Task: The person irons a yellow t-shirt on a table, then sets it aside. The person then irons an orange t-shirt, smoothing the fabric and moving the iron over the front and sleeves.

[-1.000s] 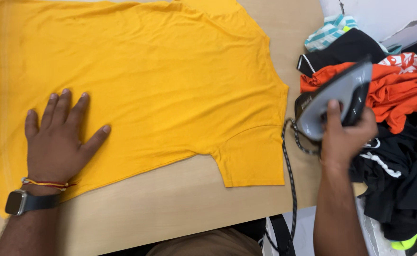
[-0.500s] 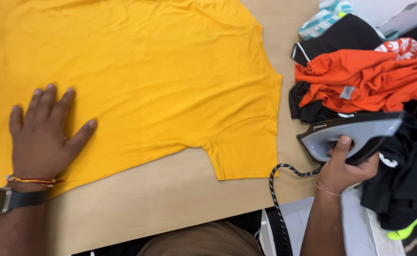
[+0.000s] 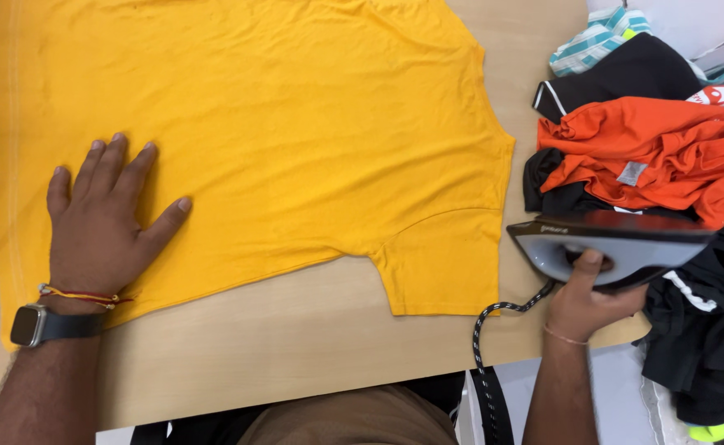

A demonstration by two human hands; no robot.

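Where flattened: smooth yellow T-shirt (image 3: 280, 140)

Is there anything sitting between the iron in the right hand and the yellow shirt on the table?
Nothing visible. The iron, held in the right hand, sits just off the yellow shirt, with only bare table between. The clothes pile lies behind it; the left hand presses the shirt's far side.

Heaped clothes (image 3: 667, 156) on wooden table (image 3: 312, 346)

One iron (image 3: 613, 243), one yellow shirt (image 3: 280, 140), perhaps five heaped garments (image 3: 650, 148).
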